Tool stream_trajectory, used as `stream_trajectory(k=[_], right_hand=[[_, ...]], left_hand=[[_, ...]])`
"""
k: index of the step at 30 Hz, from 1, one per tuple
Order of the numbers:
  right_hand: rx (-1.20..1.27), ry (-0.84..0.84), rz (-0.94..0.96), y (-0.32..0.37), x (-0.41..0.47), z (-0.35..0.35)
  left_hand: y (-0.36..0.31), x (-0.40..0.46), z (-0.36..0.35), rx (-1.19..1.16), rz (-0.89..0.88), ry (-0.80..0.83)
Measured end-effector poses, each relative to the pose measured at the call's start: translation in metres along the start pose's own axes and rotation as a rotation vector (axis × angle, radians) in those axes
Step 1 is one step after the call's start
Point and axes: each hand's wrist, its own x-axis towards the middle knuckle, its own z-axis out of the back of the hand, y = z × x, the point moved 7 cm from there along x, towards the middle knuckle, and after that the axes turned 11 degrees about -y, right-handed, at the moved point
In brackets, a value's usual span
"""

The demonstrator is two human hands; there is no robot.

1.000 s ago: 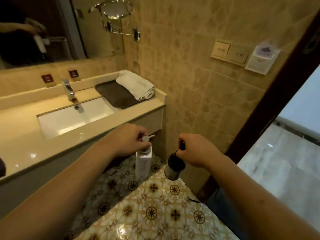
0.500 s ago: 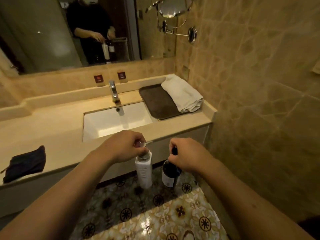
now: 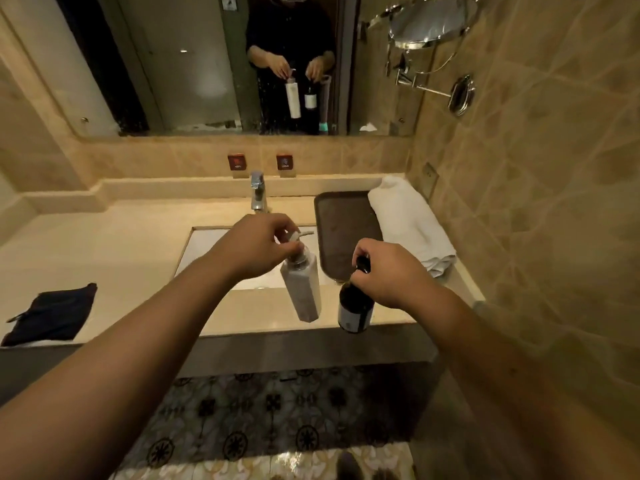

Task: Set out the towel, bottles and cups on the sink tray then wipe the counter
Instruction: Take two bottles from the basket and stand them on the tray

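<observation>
White pump bottle [image 3: 302,289] hung pinched by my left hand [image 3: 258,245], dark bottle [image 3: 355,306] by right hand [image 3: 388,275]; I judged: lower both upright onto tray [image 3: 346,230] just ahead, w/o tilting.

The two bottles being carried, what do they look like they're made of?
White bottle: probably matte plastic, opaque, squared body, with a pump top. Dark bottle: glossy, could be dark glass or plastic, with a pale label; the look leaves it open.
</observation>
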Motion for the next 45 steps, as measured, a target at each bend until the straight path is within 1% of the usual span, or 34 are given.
stream_trajectory(k=[5,11,17,21,25,33,40,45], right_hand=[[0.051,-0.077,-0.041,-0.027,0.061,0.003],[0.101,-0.137,-0.096,-0.051,0.139,0.001],[0.064,-0.131,-0.136,-0.068,0.235,-0.016],[-0.001,-0.091,-0.154,-0.085,0.301,-0.04],[-0.028,-0.041,-0.217,-0.107,0.35,-0.07],[-0.015,-0.054,-0.27,-0.131,0.407,-0.112],[-0.057,-0.017,-0.3,-0.138,0.441,-0.133],[-0.055,-0.062,-0.304,-0.139,0.456,-0.141]], left_hand=[[-0.001,0.075,-0.016,-0.033,0.022,-0.071],[0.008,0.183,-0.058,-0.058,0.014,-0.038],[0.031,0.302,-0.109,-0.047,-0.011,0.014],[0.049,0.371,-0.142,-0.047,-0.048,0.031],[0.067,0.428,-0.169,-0.017,-0.055,0.04],[0.095,0.488,-0.208,-0.013,-0.06,0.073],[0.109,0.51,-0.227,-0.023,-0.047,0.103],[0.116,0.52,-0.236,-0.02,-0.043,0.095]])
